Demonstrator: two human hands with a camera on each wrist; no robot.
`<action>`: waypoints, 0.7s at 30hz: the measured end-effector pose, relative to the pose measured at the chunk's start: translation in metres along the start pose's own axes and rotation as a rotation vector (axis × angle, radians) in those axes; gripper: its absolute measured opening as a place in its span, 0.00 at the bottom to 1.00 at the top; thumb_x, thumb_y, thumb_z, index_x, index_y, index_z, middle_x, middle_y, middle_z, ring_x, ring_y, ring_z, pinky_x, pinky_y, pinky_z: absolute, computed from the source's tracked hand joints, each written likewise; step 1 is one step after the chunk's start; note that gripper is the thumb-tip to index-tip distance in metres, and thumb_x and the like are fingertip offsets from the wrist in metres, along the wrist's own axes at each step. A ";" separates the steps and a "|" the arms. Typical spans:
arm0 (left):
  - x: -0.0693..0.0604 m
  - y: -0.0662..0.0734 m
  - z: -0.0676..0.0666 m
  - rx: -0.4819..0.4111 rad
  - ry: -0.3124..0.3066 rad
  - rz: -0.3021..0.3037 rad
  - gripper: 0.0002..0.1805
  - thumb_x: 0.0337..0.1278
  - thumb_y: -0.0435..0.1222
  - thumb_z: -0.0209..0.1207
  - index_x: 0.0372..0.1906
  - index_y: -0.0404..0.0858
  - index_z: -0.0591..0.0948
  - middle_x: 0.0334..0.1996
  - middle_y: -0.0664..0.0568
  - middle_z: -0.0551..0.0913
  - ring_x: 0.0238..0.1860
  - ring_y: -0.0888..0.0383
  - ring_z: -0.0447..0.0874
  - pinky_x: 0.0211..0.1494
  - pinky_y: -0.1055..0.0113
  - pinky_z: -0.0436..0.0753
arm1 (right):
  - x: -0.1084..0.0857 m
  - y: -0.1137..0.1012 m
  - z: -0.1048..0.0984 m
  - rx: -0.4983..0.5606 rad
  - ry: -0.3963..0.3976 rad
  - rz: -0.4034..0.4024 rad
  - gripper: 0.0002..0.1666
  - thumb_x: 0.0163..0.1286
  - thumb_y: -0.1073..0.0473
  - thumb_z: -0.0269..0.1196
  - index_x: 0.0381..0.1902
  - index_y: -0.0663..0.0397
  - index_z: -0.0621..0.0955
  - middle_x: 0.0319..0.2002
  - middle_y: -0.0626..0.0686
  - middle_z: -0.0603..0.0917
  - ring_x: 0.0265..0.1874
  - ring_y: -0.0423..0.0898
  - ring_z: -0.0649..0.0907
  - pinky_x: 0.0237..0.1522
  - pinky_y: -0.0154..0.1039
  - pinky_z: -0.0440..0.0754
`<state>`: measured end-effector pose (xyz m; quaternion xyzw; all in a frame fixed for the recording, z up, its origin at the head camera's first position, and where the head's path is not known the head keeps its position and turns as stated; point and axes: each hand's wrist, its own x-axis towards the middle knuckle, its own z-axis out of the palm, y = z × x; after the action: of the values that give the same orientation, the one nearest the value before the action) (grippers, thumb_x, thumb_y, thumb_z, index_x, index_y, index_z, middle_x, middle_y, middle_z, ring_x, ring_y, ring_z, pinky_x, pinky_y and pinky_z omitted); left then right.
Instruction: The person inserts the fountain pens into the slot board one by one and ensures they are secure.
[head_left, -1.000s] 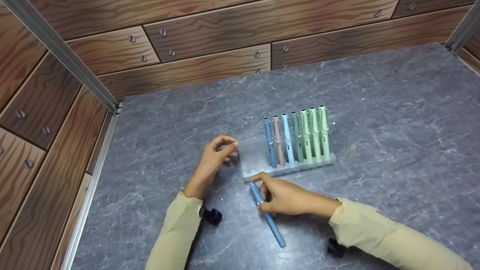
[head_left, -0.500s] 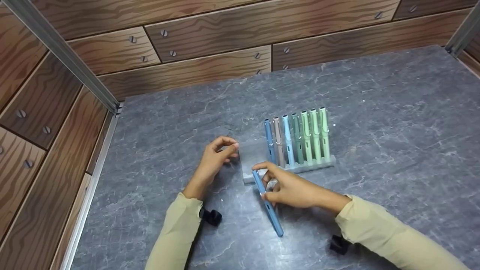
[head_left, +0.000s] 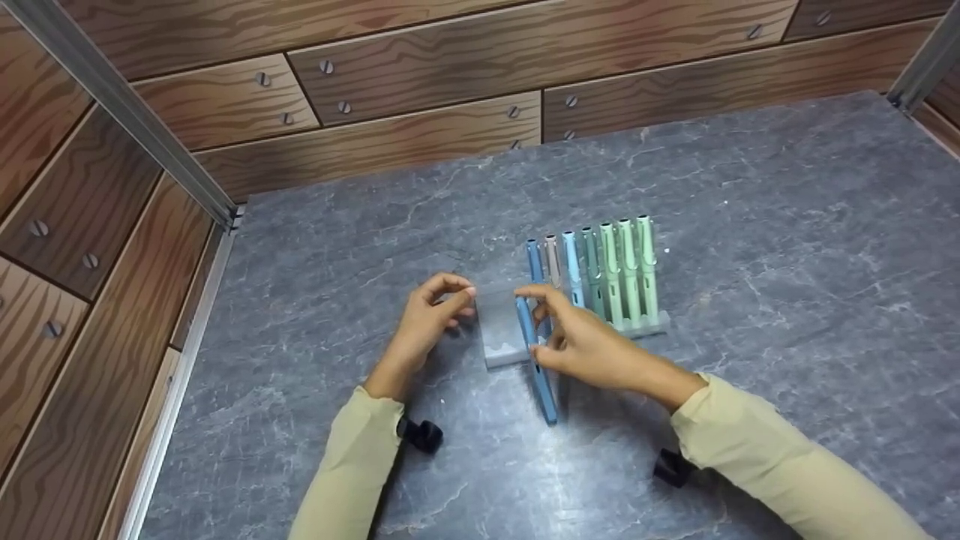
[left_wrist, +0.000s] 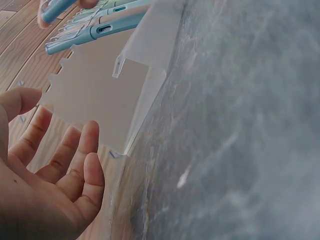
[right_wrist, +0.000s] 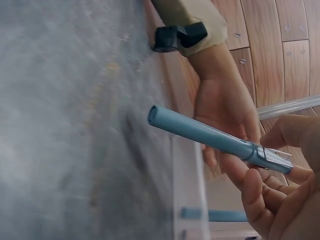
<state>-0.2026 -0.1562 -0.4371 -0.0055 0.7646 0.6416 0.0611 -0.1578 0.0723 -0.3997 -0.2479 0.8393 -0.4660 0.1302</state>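
A clear pen stand on the grey table holds a row of upright pens, with a blue pen leftmost, then a greyish-pink pen, a light blue pen, a dark green pen and light green pens. My left hand pinches the stand's upper left edge between thumb and forefinger, its other fingers loosely bent in the left wrist view. My right hand grips another blue pen by its clip end, tilted in front of the stand. That hand hides the lower parts of some standing pens.
The grey marbled table meets wood-patterned panels at the back and left. A metal post rises at the left corner. Black wrist devices sit under both sleeves.
My right hand has lifted the blue pen away from me, from in front of the stand's lower edge up to its face. The left hand has stayed at the stand's edge.
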 end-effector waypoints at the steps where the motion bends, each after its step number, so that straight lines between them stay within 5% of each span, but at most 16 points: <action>1: 0.000 0.000 0.000 0.007 -0.001 0.001 0.08 0.61 0.38 0.60 0.41 0.38 0.80 0.42 0.47 0.82 0.35 0.56 0.86 0.33 0.67 0.78 | 0.001 -0.001 -0.001 -0.005 0.022 -0.008 0.42 0.60 0.68 0.61 0.70 0.48 0.58 0.49 0.60 0.75 0.31 0.44 0.80 0.30 0.35 0.82; 14: -0.001 0.000 0.001 -0.013 0.000 -0.007 0.08 0.60 0.38 0.61 0.41 0.38 0.81 0.40 0.48 0.82 0.33 0.58 0.85 0.32 0.66 0.78 | 0.016 -0.009 -0.010 -0.045 0.214 -0.102 0.40 0.61 0.72 0.60 0.68 0.51 0.60 0.47 0.60 0.76 0.30 0.45 0.83 0.32 0.34 0.82; 21: 0.000 0.001 0.001 -0.010 0.002 -0.012 0.08 0.61 0.38 0.60 0.41 0.38 0.81 0.41 0.48 0.82 0.33 0.58 0.85 0.32 0.66 0.79 | 0.021 -0.012 -0.011 -0.187 0.306 -0.115 0.40 0.62 0.68 0.62 0.69 0.50 0.60 0.48 0.58 0.78 0.32 0.48 0.85 0.31 0.37 0.82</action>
<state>-0.2022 -0.1554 -0.4361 -0.0111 0.7614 0.6451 0.0639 -0.1773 0.0637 -0.3836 -0.2328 0.8735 -0.4247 -0.0495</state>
